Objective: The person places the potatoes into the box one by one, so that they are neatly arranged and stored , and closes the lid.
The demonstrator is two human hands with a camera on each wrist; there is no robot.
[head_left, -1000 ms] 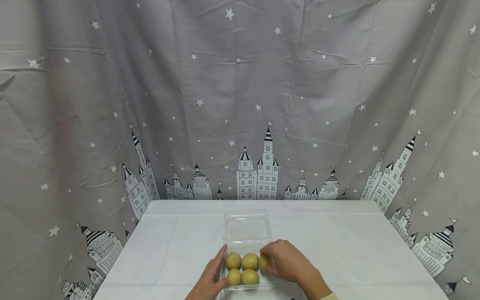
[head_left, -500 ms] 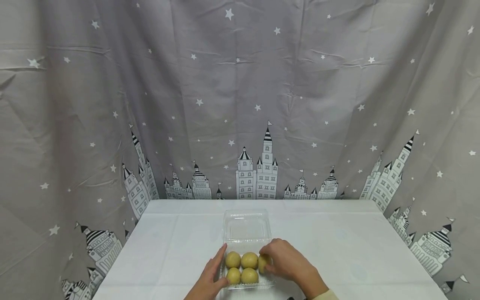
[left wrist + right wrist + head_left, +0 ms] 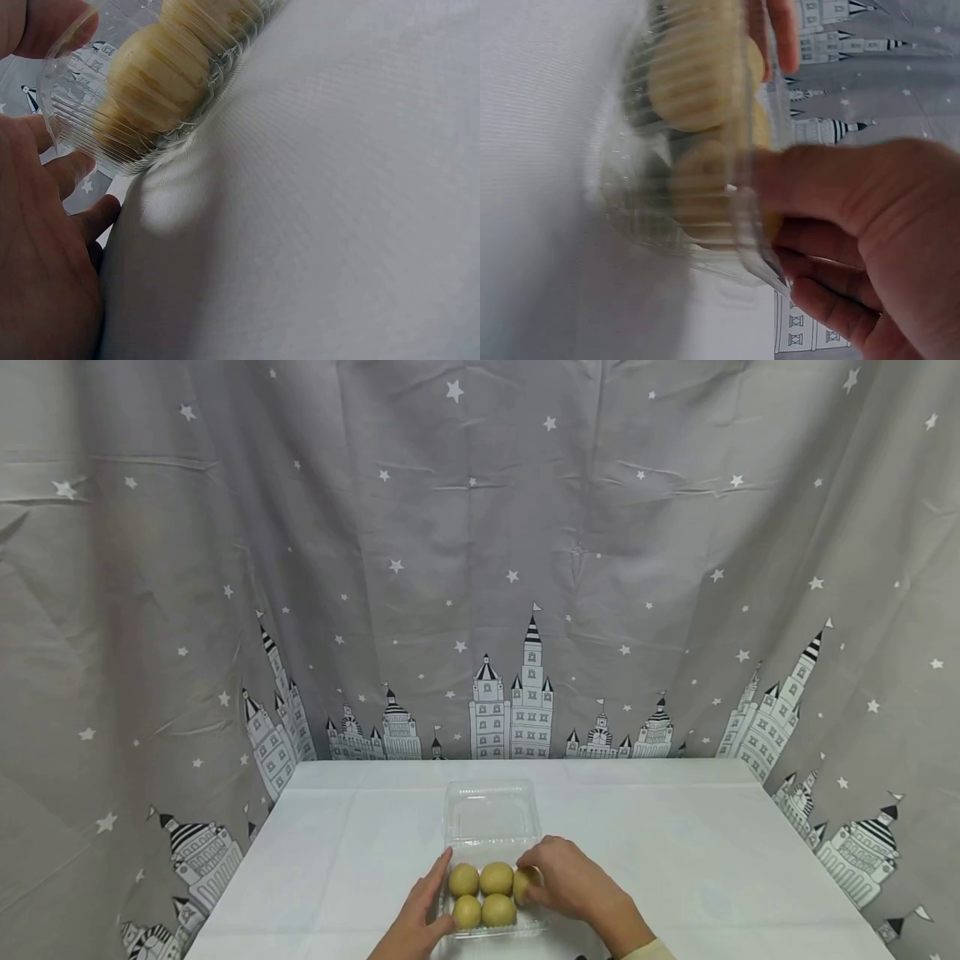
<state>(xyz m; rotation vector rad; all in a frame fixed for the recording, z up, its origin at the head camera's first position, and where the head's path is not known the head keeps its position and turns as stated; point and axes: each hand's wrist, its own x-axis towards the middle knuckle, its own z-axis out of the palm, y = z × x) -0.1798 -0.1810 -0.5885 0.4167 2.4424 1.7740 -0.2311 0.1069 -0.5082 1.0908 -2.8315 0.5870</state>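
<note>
A clear plastic clamshell box (image 3: 491,932) with a raised ribbed lid (image 3: 491,810) sits on the table. Round, dull yellow fruits (image 3: 467,912) stand in it in two rows. At the box's left side is my left hand (image 3: 414,917), its thumb at the front corner and fingers along the side. The left wrist view shows that hand (image 3: 45,240) holding the plastic rim. My right hand (image 3: 573,885) pinches one fruit (image 3: 527,887) at the back right of the box, partly hidden by the fingers. In the right wrist view its thumb (image 3: 802,180) reaches over the rim.
A white cloth (image 3: 675,843) covers the table. Behind and around it hangs a grey curtain (image 3: 480,527) with stars and castles. A small dark object (image 3: 581,957) shows at the bottom edge, near the right sleeve (image 3: 651,950).
My right hand and its fruit have shifted slightly left, closer to the neighbouring fruit. The left hand keeps its place on the box.
</note>
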